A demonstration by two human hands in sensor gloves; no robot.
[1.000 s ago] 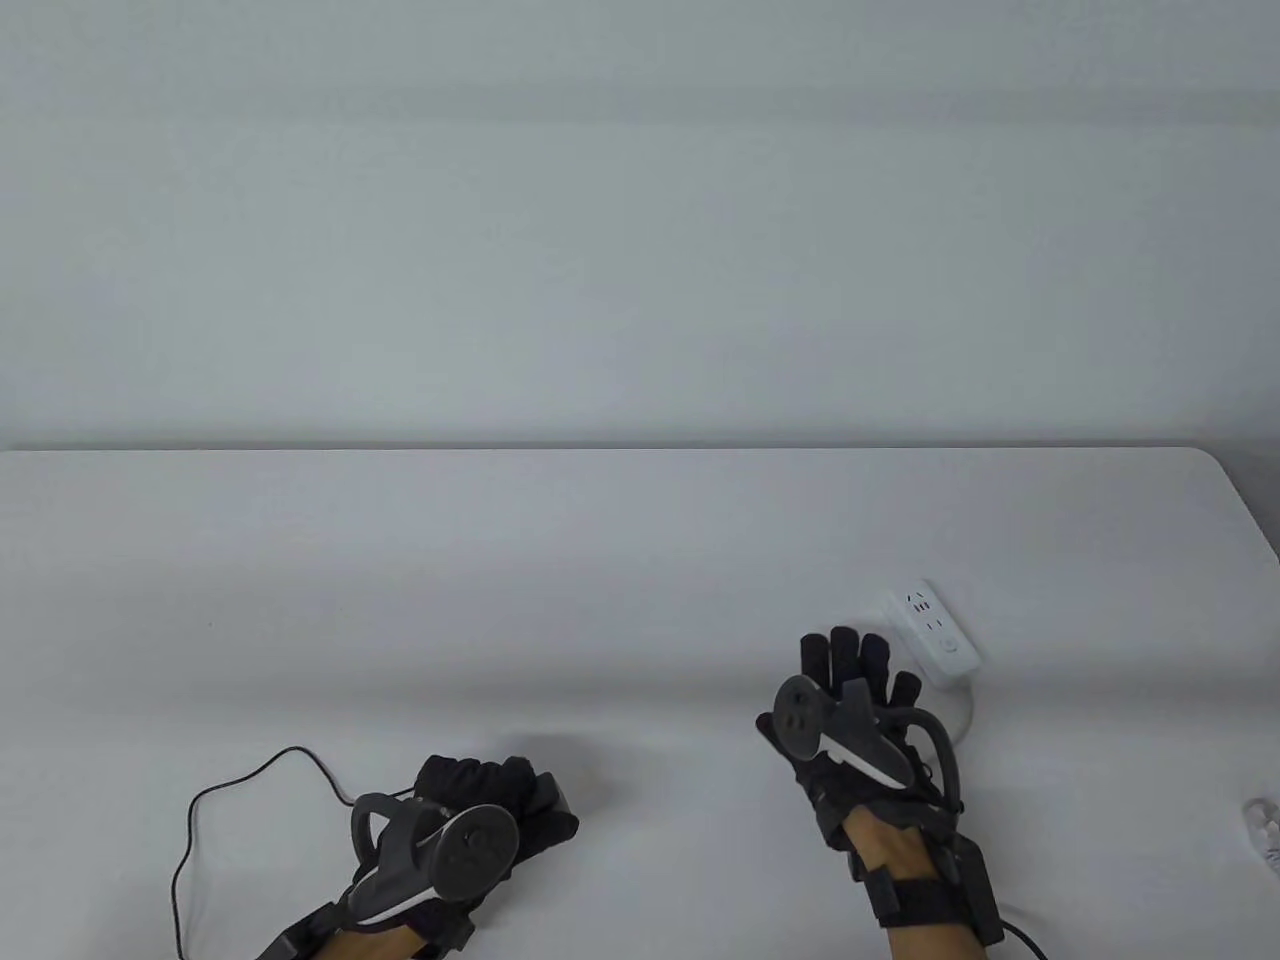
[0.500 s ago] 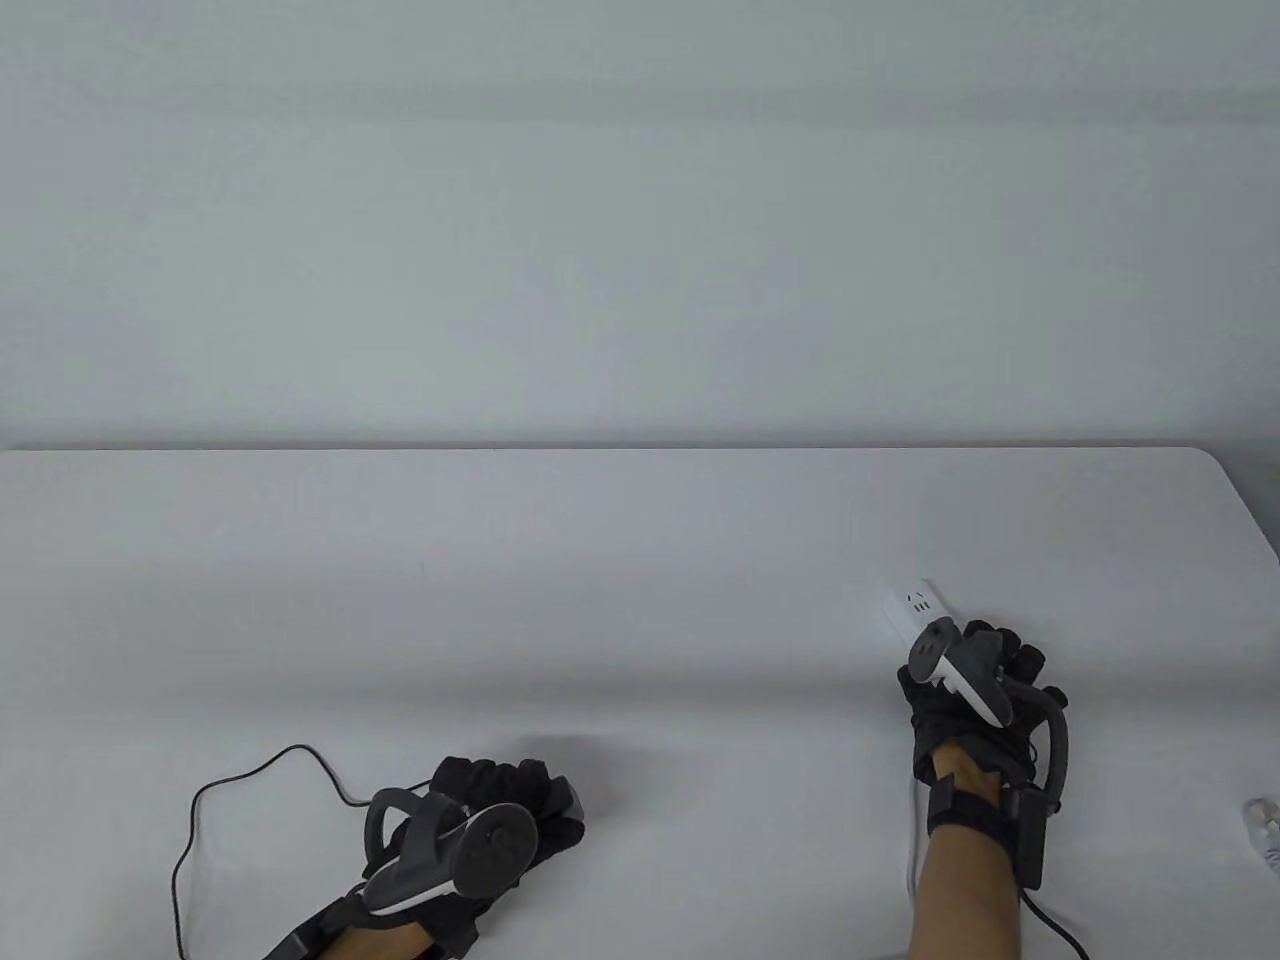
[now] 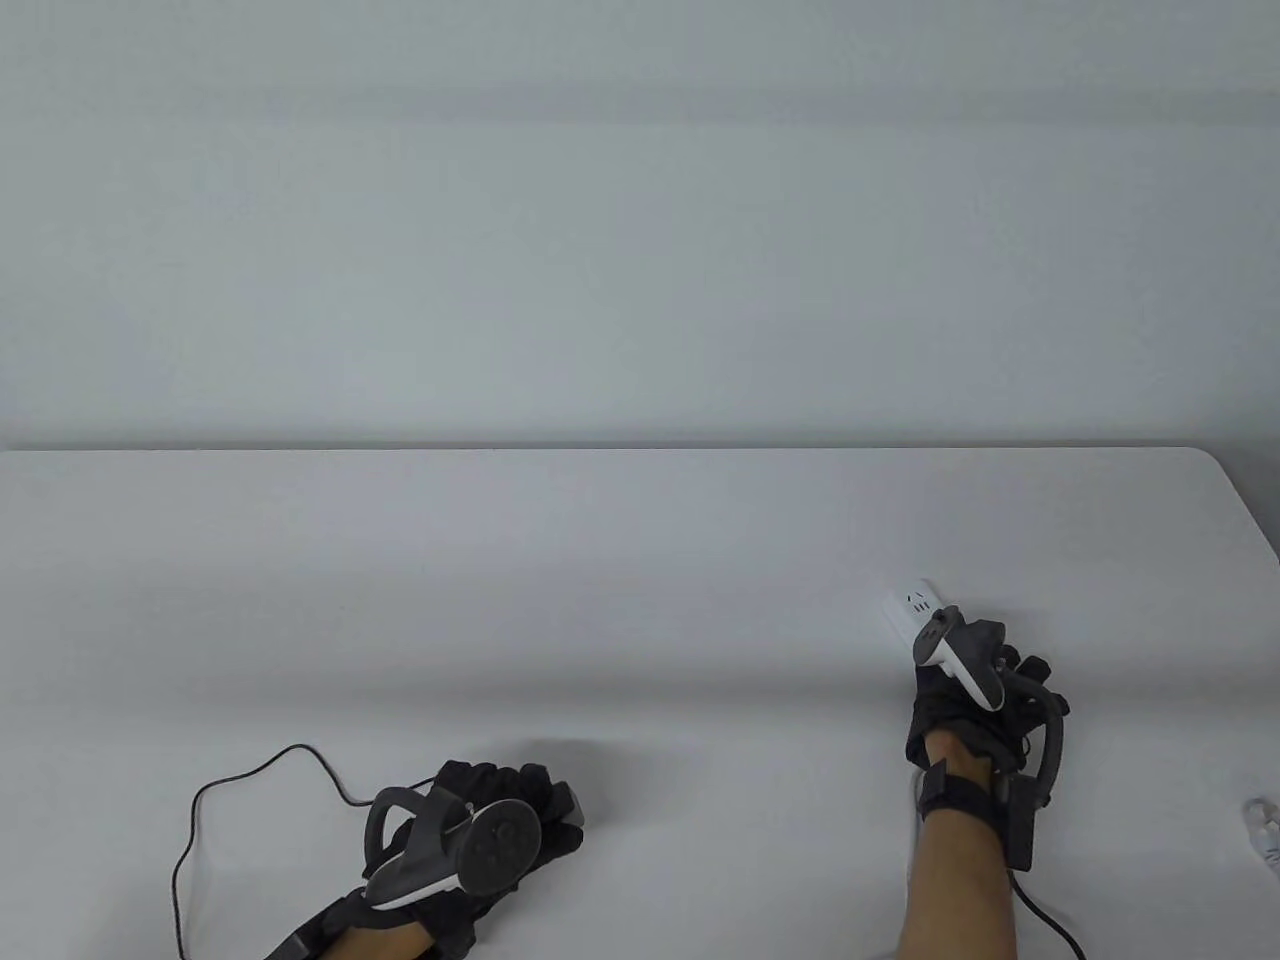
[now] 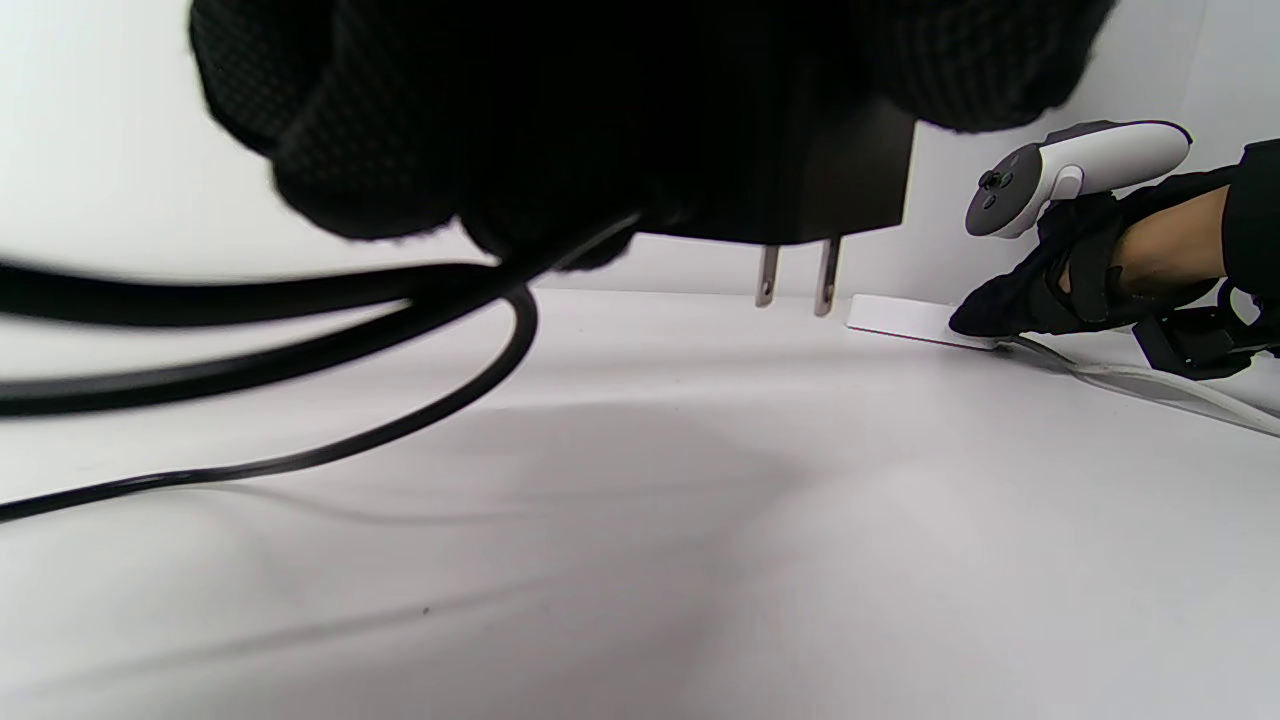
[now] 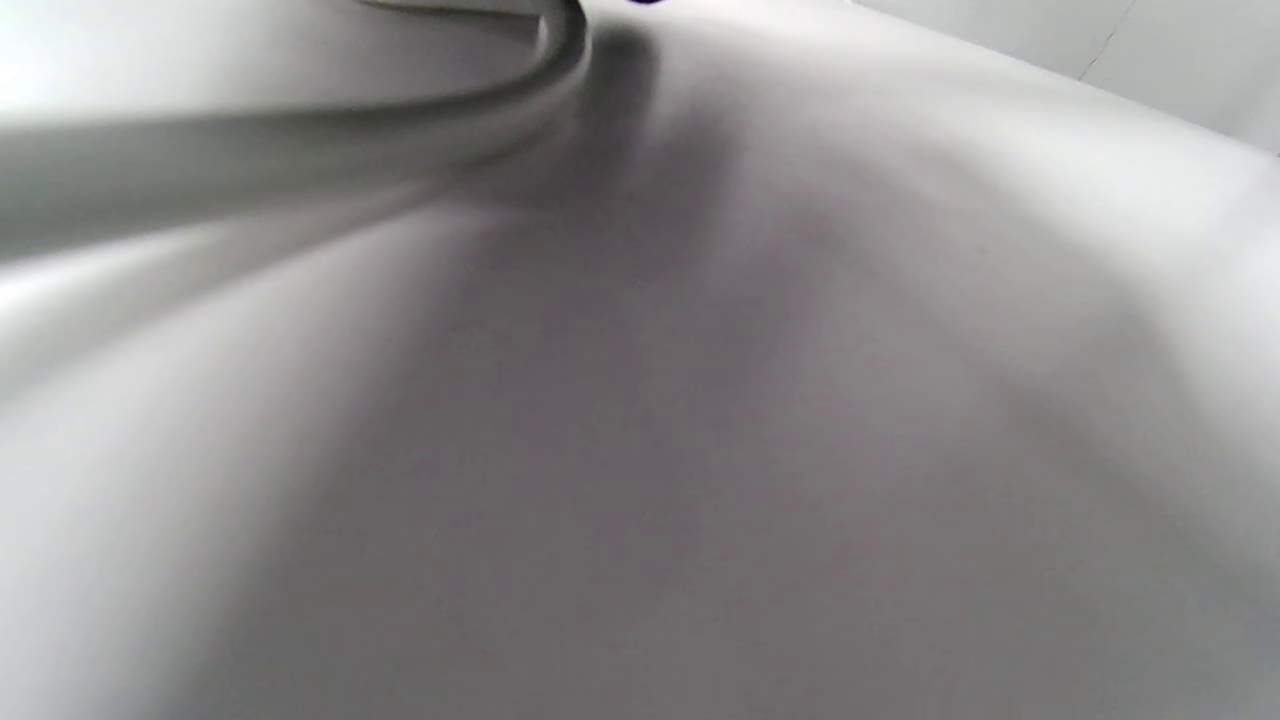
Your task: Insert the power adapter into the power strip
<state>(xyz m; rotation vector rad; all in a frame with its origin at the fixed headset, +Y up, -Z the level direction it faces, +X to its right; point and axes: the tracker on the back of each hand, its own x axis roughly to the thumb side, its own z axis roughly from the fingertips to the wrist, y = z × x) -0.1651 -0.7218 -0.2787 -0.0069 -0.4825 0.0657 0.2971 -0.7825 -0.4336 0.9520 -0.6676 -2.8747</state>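
Gripping the black power adapter off the table, prongs down, the left hand sits at 7 o'clock.
Bare white table lies between it and the white power strip at 4 o'clock, near the right edge. Since half a second ago the right hand hardly shifted, resting on the strip's near end; its fingers are hidden, grasp unclear. The black cord runs off frame.
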